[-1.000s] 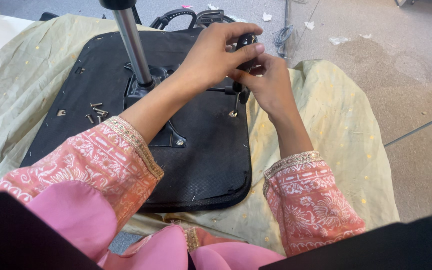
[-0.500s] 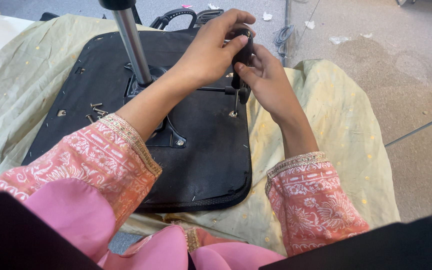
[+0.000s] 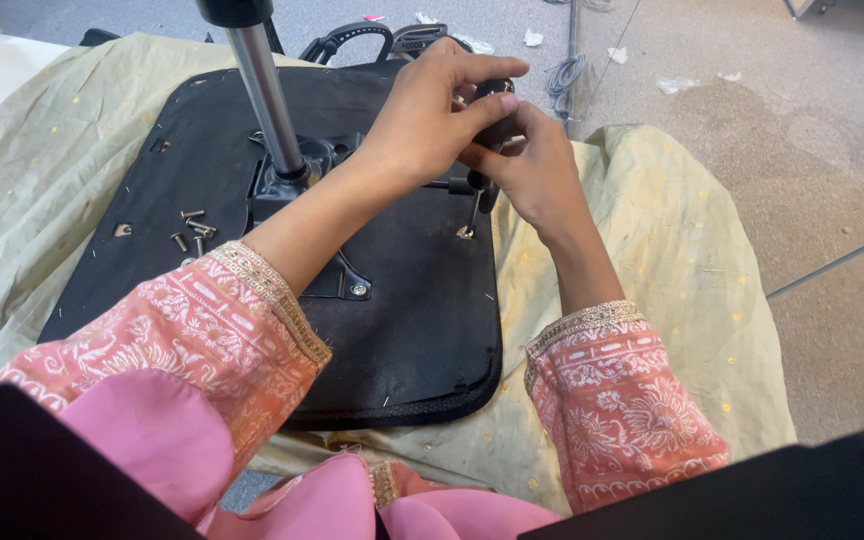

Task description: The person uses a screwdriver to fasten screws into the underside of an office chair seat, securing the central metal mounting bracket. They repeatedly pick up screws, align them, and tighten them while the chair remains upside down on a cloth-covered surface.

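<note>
A black chair seat (image 3: pixel 412 340) lies upside down on a pale green cloth. Both my hands hold a screwdriver (image 3: pixel 498 118) with a black handle, standing nearly upright near the seat's right edge. Its metal shaft (image 3: pixel 473 212) ends on a screw in the seat. My left hand (image 3: pixel 430 112) reaches across from the left and pinches the top of the handle with its fingertips. My right hand (image 3: pixel 535 172) wraps the handle from behind and below. Pink patterned sleeves cover both forearms.
A shiny metal pole (image 3: pixel 267 95) rises from the black bracket (image 3: pixel 292 180) at the seat's middle. Several loose screws (image 3: pixel 192 233) lie on the seat at the left. Black plastic parts (image 3: pixel 352 40) sit beyond the seat. A grey cable (image 3: pixel 562 75) and paper scraps lie on the carpet.
My left hand's fingers have shifted their grip on top of the handle, from lying over it to pinching it. The screwdriver stays on the same spot.
</note>
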